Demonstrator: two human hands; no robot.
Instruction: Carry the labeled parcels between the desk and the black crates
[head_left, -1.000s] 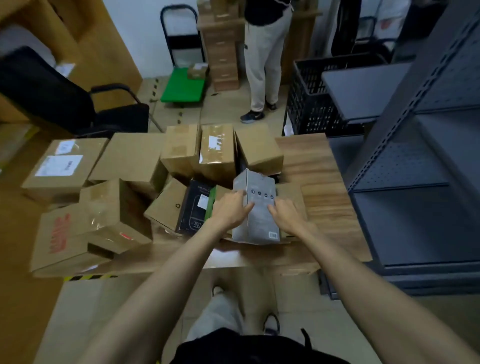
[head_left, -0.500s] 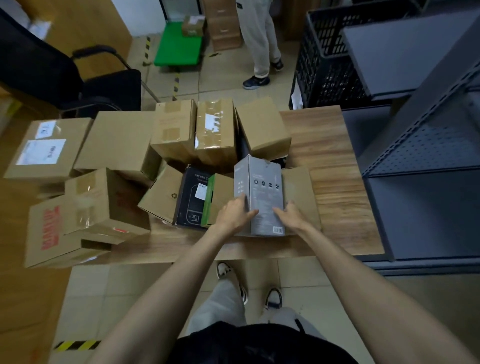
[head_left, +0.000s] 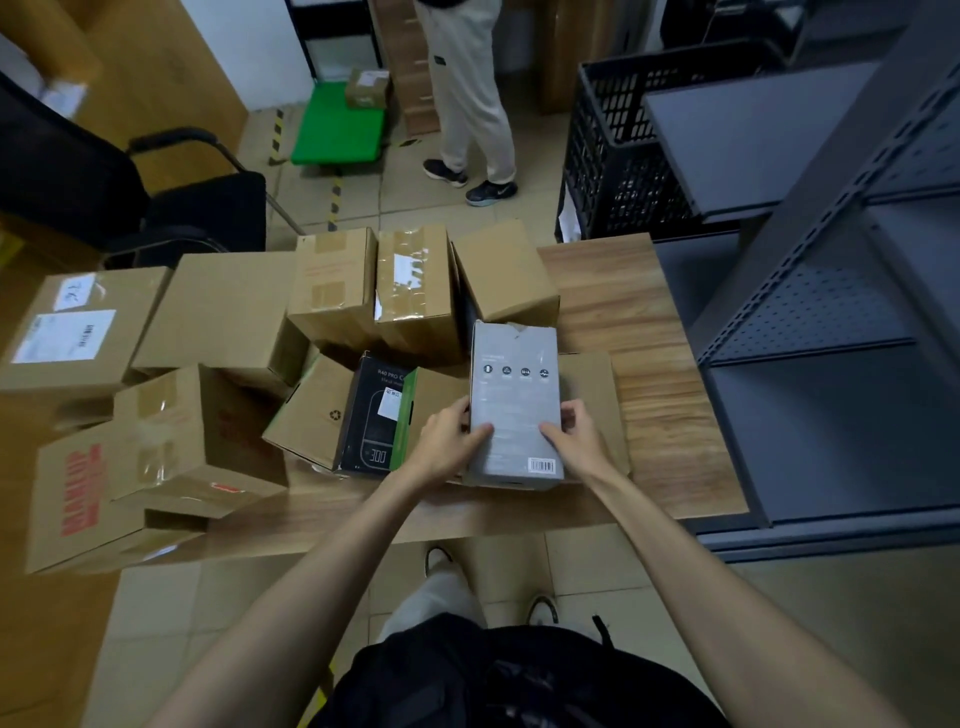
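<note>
Your left hand (head_left: 451, 440) and right hand (head_left: 575, 441) grip the grey retail box (head_left: 514, 405) by its 2 long sides, thumbs on its face, barcode end toward you. It sits over a flat cardboard parcel (head_left: 589, 395) on the wooden tabletop (head_left: 649, 364). Just left of your left hand lies a black scale box (head_left: 371, 415). Beyond your hands stand 3 brown cartons (head_left: 415, 291). Far beyond your right hand is a black crate (head_left: 613, 156); you cannot tell what it holds.
</note>
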